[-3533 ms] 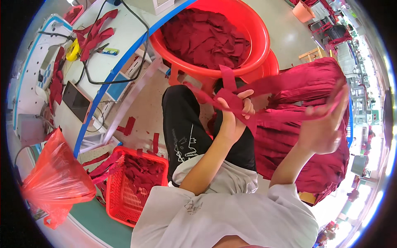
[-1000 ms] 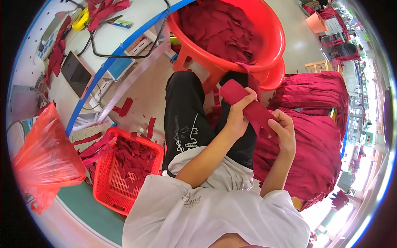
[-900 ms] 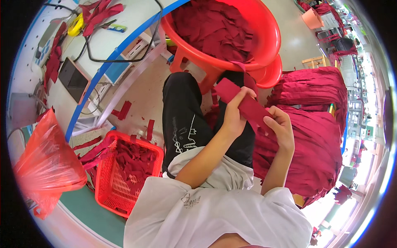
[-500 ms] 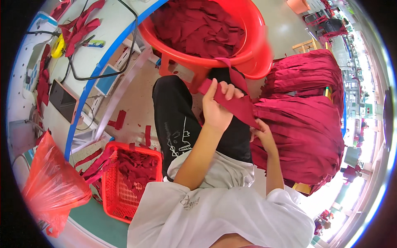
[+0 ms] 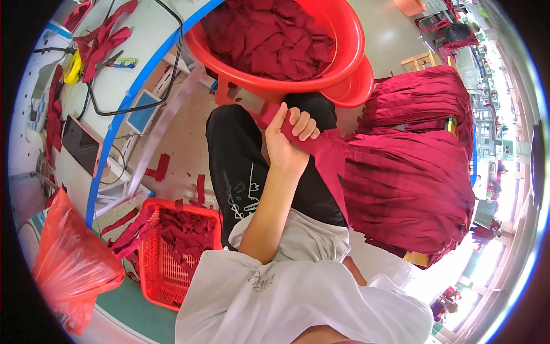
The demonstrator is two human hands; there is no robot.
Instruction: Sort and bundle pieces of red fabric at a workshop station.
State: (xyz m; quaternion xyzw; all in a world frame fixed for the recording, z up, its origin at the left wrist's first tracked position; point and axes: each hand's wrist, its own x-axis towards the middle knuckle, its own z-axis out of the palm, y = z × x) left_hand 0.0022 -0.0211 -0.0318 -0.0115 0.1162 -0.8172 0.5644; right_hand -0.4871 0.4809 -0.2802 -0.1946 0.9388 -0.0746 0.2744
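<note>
My left hand (image 5: 289, 142) is closed around one end of a dark red fabric strip (image 5: 329, 157), held above my black-trousered lap (image 5: 235, 155). The strip runs down to the right, onto a big stack of folded dark red fabric pieces (image 5: 412, 183) beside my right leg. My right hand is hidden; only a bit of that forearm shows low down by the stack's lower left edge. Just beyond my left hand stands a large red plastic tub (image 5: 350, 54) full of dark red fabric cuttings.
A red mesh basket (image 5: 166, 275) of scraps sits on the floor to my left, with a red plastic bag (image 5: 69, 269) beside it. A white table with a blue edge (image 5: 129, 94) carries a black cable, a yellow tape roll (image 5: 73, 67) and more strips.
My head has tilted, so the tub sits higher in view. The left hand keeps its grip on the strip. The right hand, seen on the strip half a second ago, has dropped out of sight by the stack.
</note>
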